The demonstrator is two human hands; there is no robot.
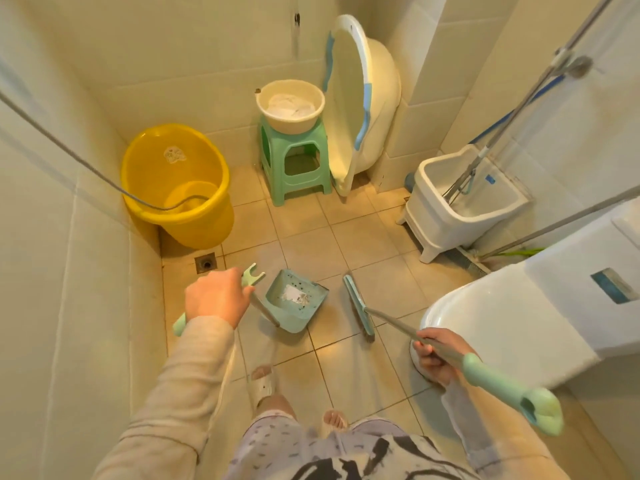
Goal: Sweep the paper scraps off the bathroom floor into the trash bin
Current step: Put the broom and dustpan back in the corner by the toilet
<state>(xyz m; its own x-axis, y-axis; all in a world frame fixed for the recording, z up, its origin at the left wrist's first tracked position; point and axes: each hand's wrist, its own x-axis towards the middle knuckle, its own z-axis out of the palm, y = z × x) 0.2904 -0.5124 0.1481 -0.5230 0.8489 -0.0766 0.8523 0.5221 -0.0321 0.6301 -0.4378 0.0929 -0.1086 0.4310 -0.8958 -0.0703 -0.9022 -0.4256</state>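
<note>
A teal dustpan (294, 303) stands on the tiled floor in the middle, with white paper scraps (293, 294) lying inside it. My left hand (216, 297) grips the green top of the dustpan's handle (252, 277). My right hand (437, 355) holds the broom's metal shaft (398, 323) just below its green grip. The broom head (358, 308) rests on the floor to the right of the dustpan, a little apart from it. No trash bin shows in this view.
A yellow bucket (176, 185) stands in the left corner by a floor drain (206, 263). Behind are a green stool (294, 161) with a cream basin (291, 105), a leaning baby tub (360, 98), a white mop bucket (464, 202) and the toilet (502, 313) at right.
</note>
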